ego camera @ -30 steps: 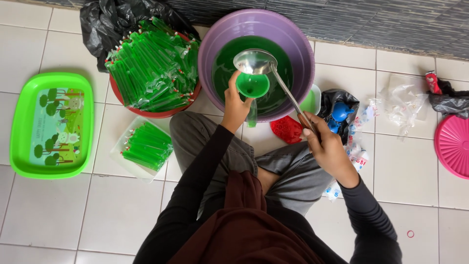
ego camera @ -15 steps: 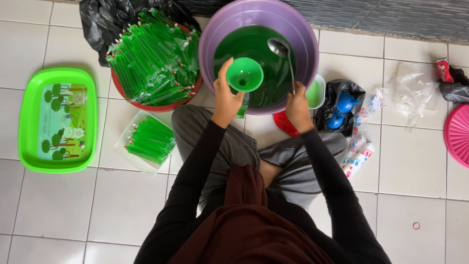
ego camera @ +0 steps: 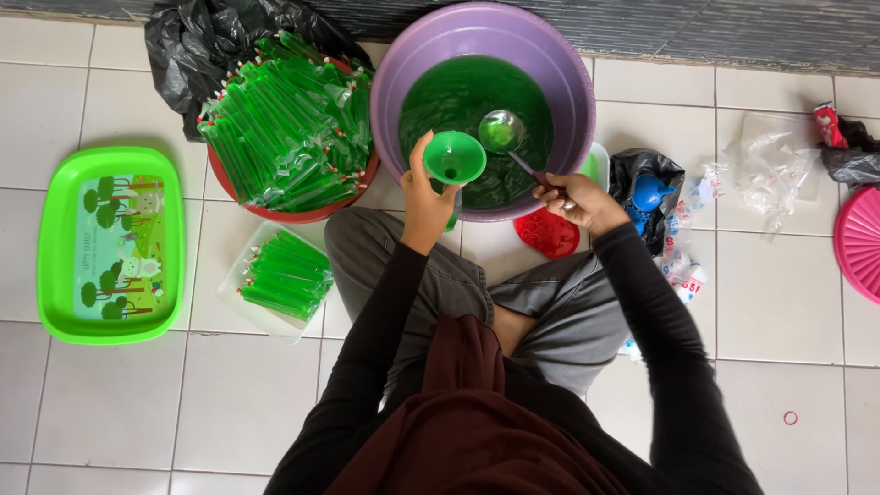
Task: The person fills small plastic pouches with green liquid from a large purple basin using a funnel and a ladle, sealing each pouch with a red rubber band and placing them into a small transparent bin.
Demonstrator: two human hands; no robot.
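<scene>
The green funnel (ego camera: 455, 158) sits over the near rim of the purple basin (ego camera: 568, 82), its neck pinched in the grip of the left hand (ego camera: 427, 203). The right hand (ego camera: 587, 203) clenches the handle of a metal ladle (ego camera: 502, 131), whose bowl dips into the green liquid (ego camera: 458, 92). Filled green tubes (ego camera: 284, 128) are piled in a red bowl just left of the basin.

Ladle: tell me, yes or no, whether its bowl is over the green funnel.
No. The ladle sits in the purple basin, beside the funnel.

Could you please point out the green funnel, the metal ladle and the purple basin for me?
green funnel (ego camera: 454, 157), head view, on the inner slope of its cone.
metal ladle (ego camera: 501, 131), head view, in the middle of its bowl.
purple basin (ego camera: 423, 52), head view, on its bare upper-left wall.
</scene>
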